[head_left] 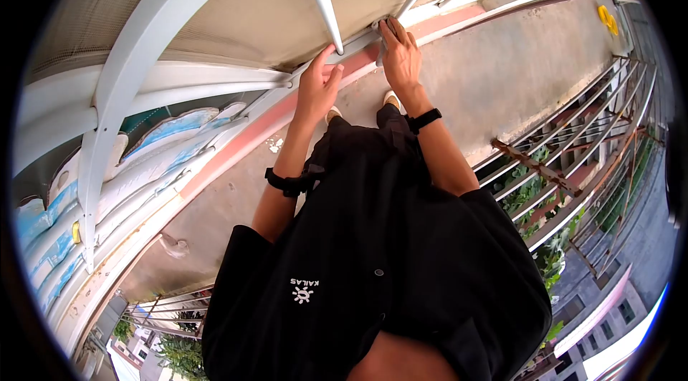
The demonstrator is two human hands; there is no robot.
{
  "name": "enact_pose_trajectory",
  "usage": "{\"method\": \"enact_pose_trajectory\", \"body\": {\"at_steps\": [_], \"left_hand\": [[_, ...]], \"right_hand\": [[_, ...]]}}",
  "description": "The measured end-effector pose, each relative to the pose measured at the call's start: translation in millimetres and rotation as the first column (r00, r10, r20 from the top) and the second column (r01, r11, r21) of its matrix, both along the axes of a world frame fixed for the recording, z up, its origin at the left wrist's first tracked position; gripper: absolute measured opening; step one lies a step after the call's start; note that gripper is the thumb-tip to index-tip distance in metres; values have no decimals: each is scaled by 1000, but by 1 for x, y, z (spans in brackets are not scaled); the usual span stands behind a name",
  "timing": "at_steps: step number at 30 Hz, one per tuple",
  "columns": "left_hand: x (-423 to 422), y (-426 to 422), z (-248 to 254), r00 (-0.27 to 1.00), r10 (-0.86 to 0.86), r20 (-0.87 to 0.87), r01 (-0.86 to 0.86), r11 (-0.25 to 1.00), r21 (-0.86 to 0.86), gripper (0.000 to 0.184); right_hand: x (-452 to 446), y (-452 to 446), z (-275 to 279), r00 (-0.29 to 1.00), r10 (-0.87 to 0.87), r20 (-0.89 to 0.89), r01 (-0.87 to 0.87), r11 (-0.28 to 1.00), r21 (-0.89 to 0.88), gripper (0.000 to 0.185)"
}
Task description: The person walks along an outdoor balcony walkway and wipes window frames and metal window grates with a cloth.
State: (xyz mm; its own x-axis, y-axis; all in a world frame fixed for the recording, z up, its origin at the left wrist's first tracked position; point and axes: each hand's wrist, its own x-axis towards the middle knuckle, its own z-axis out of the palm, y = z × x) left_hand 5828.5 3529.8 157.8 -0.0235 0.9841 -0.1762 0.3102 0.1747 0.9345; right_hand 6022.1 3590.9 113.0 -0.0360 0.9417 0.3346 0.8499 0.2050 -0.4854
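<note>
My right hand point(403, 59) is pressed to the lower rail of a white window grille point(362, 43), its fingers close together over a greyish-white cloth point(380, 53). Most of the cloth is hidden, with only a bit showing beside the fingers. To the left, my left hand point(320, 86) has its thumb and index finger apart and holds nothing. Its index fingertip is at the lower end of an upright white bar point(320, 1); whether it touches the bar I cannot tell. A beige screen or panel point(258, 16) lies behind the bars.
A pink ledge point(247, 136) runs below the grille. Blue-and-white packages point(168, 134) lie behind the bars on the left. A rusty metal railing point(552, 166) with plants borders the concrete floor point(502, 80) on the right. A yellow object point(608, 20) is at the far end.
</note>
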Motion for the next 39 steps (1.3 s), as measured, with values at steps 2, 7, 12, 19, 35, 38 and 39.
{"method": "enact_pose_trajectory", "body": {"at_steps": [2, 7, 12, 19, 35, 38, 39], "left_hand": [[-3, 3, -3, 1000, -7, -23, 8, 999, 54, 48], [-6, 8, 3, 999, -48, 1, 48, 998, -31, 43], [0, 10, 1, 1000, 0, -3, 0, 999, 54, 39], [4, 9, -1, 998, 29, 57, -30, 999, 15, 39], [7, 2, -5, 992, 62, 112, -61, 998, -11, 40], [8, 1, -4, 989, 67, 133, -66, 998, -13, 41], [9, 1, -4, 989, 68, 133, -67, 998, -13, 41]], "right_hand": [[-2, 1, -1, 1000, -12, -9, 13, 1000, 19, 44], [-5, 7, 0, 999, -20, -41, 21, 1000, 16, 44], [-4, 10, 4, 999, -3, -53, 1, 999, -35, 43], [-2, 8, 0, 997, 50, -55, -51, 999, -10, 45], [-19, -7, 10, 989, 129, -65, -134, 988, -80, 45], [-22, -8, 11, 984, 167, -57, -173, 976, -134, 45], [-23, -9, 11, 984, 170, -60, -177, 976, -128, 45]]}}
